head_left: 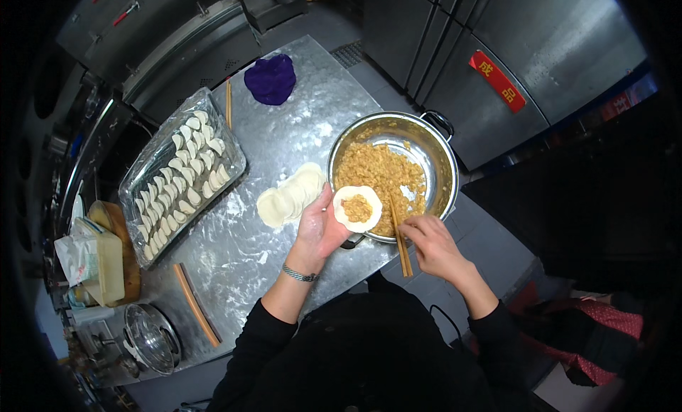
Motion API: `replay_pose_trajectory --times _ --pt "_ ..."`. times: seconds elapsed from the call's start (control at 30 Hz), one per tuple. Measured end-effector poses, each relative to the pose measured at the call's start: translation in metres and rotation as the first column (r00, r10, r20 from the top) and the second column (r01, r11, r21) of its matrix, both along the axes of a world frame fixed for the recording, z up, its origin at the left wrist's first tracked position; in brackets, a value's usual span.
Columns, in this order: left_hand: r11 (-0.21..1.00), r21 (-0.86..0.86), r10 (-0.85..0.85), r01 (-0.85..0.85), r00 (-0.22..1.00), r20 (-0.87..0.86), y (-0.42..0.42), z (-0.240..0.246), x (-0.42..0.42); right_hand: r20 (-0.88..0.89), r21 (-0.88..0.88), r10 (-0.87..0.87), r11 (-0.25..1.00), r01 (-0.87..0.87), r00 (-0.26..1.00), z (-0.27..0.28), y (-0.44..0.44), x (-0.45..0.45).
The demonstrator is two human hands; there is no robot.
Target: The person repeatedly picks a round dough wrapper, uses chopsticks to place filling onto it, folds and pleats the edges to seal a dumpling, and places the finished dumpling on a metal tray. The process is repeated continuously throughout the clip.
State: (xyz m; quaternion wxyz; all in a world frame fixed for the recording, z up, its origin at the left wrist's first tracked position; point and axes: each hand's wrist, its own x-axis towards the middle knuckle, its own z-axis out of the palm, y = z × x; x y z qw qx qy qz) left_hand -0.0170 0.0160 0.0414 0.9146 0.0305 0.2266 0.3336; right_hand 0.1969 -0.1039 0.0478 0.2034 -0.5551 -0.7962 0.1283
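On the fingers of my left hand (pixel 318 225) lies a round dough wrapper (pixel 343 222) with a mound of filling (pixel 357 208) at its middle. My right hand (pixel 430 242) grips a pair of wooden chopsticks (pixel 399 231), their tips over the metal pot (pixel 454 183). That pot holds more orange-brown filling (pixel 373 164), with bare bottom showing at the far side. Left of my left hand, overlapping wrappers (pixel 290 196) rest on the floured metal table (pixel 242 236). Folded dumplings (pixel 181 184) stand in rows on a plastic-wrapped tray (pixel 240 159) farther left.
A rolling pin (pixel 196 304) lies at the near left, by a metal pot or bowl (pixel 153 337). A purple item (pixel 270 79) and more chopsticks (pixel 228 104) are at the far side. Left stands a plastic container (pixel 109 268). Steel cabinets (pixel 506 55) rise beyond the table.
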Motion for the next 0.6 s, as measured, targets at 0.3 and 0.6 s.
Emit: replay_pose_trajectory --times 0.3,0.6 --pt "0.942 0.159 -0.294 0.295 0.955 -0.031 -0.016 0.026 0.005 -0.179 0.448 -0.012 0.889 0.093 0.984 0.033 0.018 -0.047" --pt "0.47 0.669 -0.102 0.576 0.788 -0.606 -0.032 0.049 -0.003 -0.462 0.151 -0.247 0.924 0.351 0.851 0.066 0.024 -0.058"
